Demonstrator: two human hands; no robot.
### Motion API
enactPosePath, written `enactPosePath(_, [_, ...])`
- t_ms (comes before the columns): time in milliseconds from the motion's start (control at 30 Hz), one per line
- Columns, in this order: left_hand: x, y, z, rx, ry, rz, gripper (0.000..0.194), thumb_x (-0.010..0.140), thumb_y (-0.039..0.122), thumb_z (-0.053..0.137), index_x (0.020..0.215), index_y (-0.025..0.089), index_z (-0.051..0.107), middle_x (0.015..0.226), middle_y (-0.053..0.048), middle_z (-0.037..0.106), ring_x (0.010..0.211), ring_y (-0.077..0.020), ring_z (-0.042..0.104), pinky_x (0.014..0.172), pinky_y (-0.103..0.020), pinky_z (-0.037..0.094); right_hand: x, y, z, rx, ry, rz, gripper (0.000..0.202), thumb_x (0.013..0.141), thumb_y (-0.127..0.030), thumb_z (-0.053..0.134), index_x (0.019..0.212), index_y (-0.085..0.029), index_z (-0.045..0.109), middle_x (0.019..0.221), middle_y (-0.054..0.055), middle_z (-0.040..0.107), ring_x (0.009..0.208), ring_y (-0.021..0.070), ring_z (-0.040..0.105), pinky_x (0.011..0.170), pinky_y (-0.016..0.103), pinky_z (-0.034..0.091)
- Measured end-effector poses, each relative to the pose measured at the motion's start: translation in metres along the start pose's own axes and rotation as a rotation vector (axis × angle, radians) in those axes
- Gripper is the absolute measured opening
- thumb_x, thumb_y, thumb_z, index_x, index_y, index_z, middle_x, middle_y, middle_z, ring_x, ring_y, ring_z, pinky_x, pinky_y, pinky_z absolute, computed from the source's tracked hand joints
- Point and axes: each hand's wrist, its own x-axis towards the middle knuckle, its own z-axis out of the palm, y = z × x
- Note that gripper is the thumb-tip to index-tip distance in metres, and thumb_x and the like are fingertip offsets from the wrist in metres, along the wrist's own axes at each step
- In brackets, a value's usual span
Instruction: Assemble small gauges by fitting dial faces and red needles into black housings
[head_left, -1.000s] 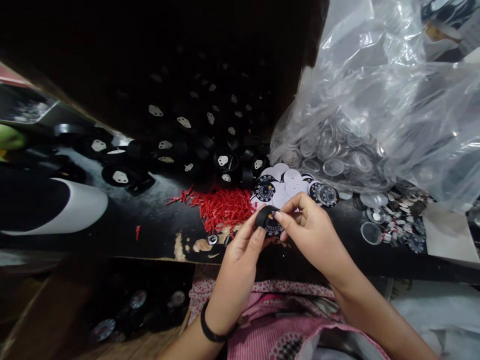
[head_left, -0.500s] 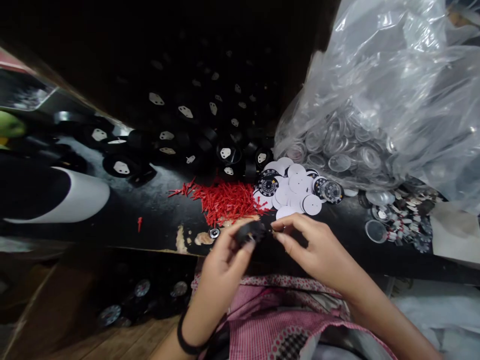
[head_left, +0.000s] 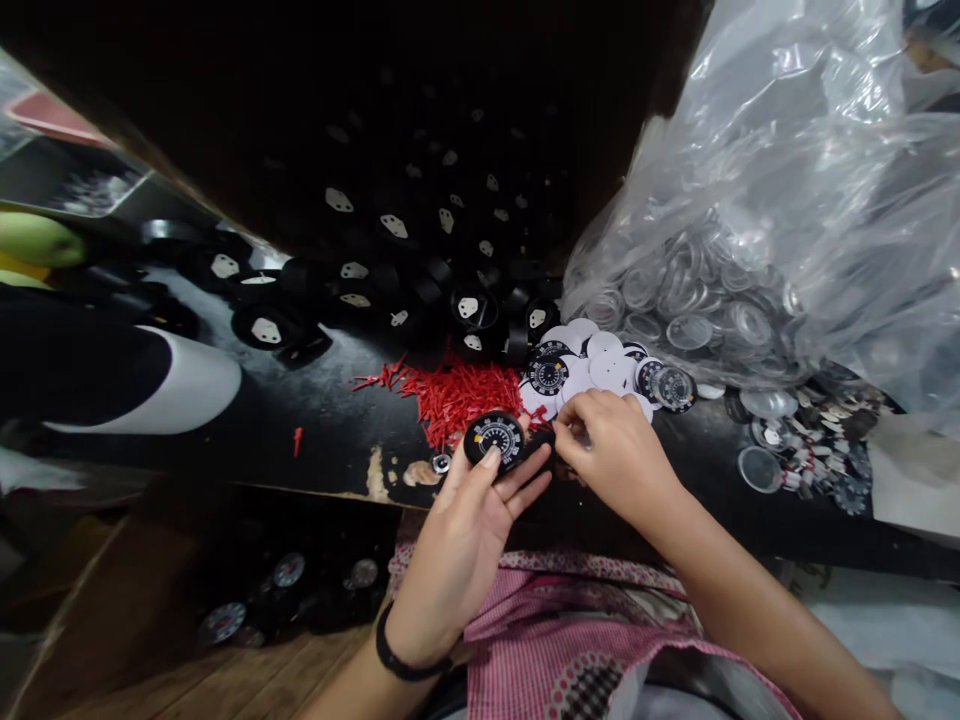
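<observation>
My left hand [head_left: 472,520] holds a round black gauge [head_left: 493,441], its printed dial face turned up and tilted toward me. The thumb rests on the dial while the other fingers support it from below. Just to the right, my right hand [head_left: 611,445] is closed with its fingertips pinched; what they hold, if anything, is hidden. A pile of red pointers [head_left: 465,395] lies just beyond the gauge. Beside the pointers are loose dial discs [head_left: 581,375], mostly white side up, some showing black printed faces.
Black round housings [head_left: 266,328] with white plates fill the back. A clear plastic bag [head_left: 750,240] holds transparent round covers at the right. Small mixed parts [head_left: 810,450] lie in front of it. A curled white sheet [head_left: 199,385] is at the left. Finished-looking gauges [head_left: 223,622] sit below the table edge.
The gauge has turned so that its dial face now shows. My left hand has opened up around it, and my right hand has moved slightly right, its fingers curling in.
</observation>
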Motion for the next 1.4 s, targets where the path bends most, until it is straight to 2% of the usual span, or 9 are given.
enactPosePath(333, [0.006, -0.003, 0.002, 0.028, 0.063, 0.118, 0.026, 0.088, 0.025, 0.06, 0.113, 0.022, 0.058, 0.124, -0.009, 0.067, 0.124, -0.0255, 0.057, 0.107, -0.046, 0.044, 0.007, -0.016, 0.004, -0.16, 0.0, -0.015, 0.021, 0.094, -0.025, 0.045, 0.086, -0.015, 0.062, 0.088, 0.013, 0.068, 0.084, 0.0282, 0.06, 0.076, 0.041, 0.033])
enactPosePath(467, [0.007, 0.005, -0.001, 0.084, 0.079, 0.23, 0.023, 0.089, 0.028, 0.06, 0.111, 0.022, 0.061, 0.122, -0.008, 0.068, 0.117, -0.0247, 0.062, 0.106, -0.043, 0.045, 0.006, -0.009, 0.005, -0.023, 0.005, 0.01, 0.015, 0.09, -0.023, 0.051, 0.082, -0.016, 0.061, 0.086, 0.008, 0.067, 0.082, 0.0243, 0.06, 0.077, 0.039, 0.034])
enactPosePath(600, [0.002, 0.005, -0.002, 0.08, 0.055, 0.102, 0.025, 0.088, 0.031, 0.06, 0.112, 0.027, 0.062, 0.124, -0.006, 0.067, 0.109, -0.0277, 0.067, 0.096, -0.047, 0.053, -0.004, -0.004, 0.002, 0.221, 0.051, 0.03, 0.009, 0.087, -0.023, 0.058, 0.081, -0.017, 0.061, 0.083, 0.003, 0.067, 0.081, 0.0182, 0.06, 0.077, 0.032, 0.036])
enactPosePath(767, [0.008, 0.0, 0.001, 0.018, 0.079, -0.134, 0.027, 0.088, 0.033, 0.058, 0.112, 0.025, 0.066, 0.129, -0.006, 0.065, 0.114, -0.0261, 0.064, 0.094, -0.039, 0.056, -0.011, -0.003, 0.003, 0.444, 0.134, -0.13, 0.009, 0.087, -0.026, 0.061, 0.088, -0.018, 0.062, 0.088, 0.0, 0.067, 0.087, 0.0134, 0.059, 0.083, 0.026, 0.04])
enactPosePath(900, [0.007, -0.002, 0.009, 0.009, 0.078, -0.07, 0.026, 0.087, 0.031, 0.058, 0.106, 0.017, 0.069, 0.117, -0.01, 0.071, 0.116, -0.0245, 0.063, 0.101, -0.036, 0.052, -0.025, 0.004, -0.003, 0.493, 0.196, -0.137, 0.008, 0.089, -0.026, 0.06, 0.092, -0.02, 0.063, 0.093, 0.002, 0.065, 0.094, 0.0149, 0.057, 0.089, 0.028, 0.04])
enactPosePath(1067, [-0.004, -0.015, 0.006, 0.15, 0.014, 0.185, 0.028, 0.087, 0.032, 0.063, 0.113, 0.024, 0.065, 0.118, -0.007, 0.071, 0.118, -0.0241, 0.062, 0.107, -0.042, 0.045, -0.034, 0.005, -0.009, 0.581, 0.099, 0.012, 0.008, 0.088, -0.027, 0.063, 0.088, -0.019, 0.061, 0.089, 0.003, 0.061, 0.084, 0.0165, 0.056, 0.075, 0.029, 0.043])
enactPosePath(1167, [-0.007, -0.015, 0.0, 0.272, -0.005, 0.22, 0.034, 0.088, 0.033, 0.062, 0.122, 0.03, 0.06, 0.128, -0.004, 0.065, 0.125, -0.0239, 0.056, 0.109, -0.041, 0.043, -0.032, -0.002, -0.013, 0.585, 0.068, 0.022, 0.01, 0.089, -0.023, 0.059, 0.079, -0.019, 0.059, 0.084, 0.003, 0.059, 0.081, 0.0167, 0.054, 0.073, 0.03, 0.041])
enactPosePath(1300, [0.001, -0.004, 0.001, 0.259, 0.055, 0.323, 0.044, 0.091, 0.034, 0.055, 0.134, 0.034, 0.048, 0.122, -0.003, 0.068, 0.119, -0.0214, 0.061, 0.108, -0.04, 0.043, -0.032, -0.009, -0.02, 0.756, 0.037, 0.028, 0.012, 0.09, -0.026, 0.06, 0.079, -0.02, 0.059, 0.08, 0.0, 0.059, 0.076, 0.0146, 0.055, 0.07, 0.027, 0.043])
enactPosePath(1400, [0.01, -0.002, 0.008, 0.288, 0.051, 0.259, 0.041, 0.089, 0.033, 0.058, 0.13, 0.032, 0.052, 0.123, -0.003, 0.066, 0.115, -0.0204, 0.062, 0.102, -0.036, 0.047, -0.033, -0.01, -0.02, 0.837, 0.04, 0.051, 0.012, 0.091, -0.026, 0.058, 0.081, -0.02, 0.061, 0.08, 0.0, 0.062, 0.075, 0.0141, 0.057, 0.071, 0.027, 0.043])
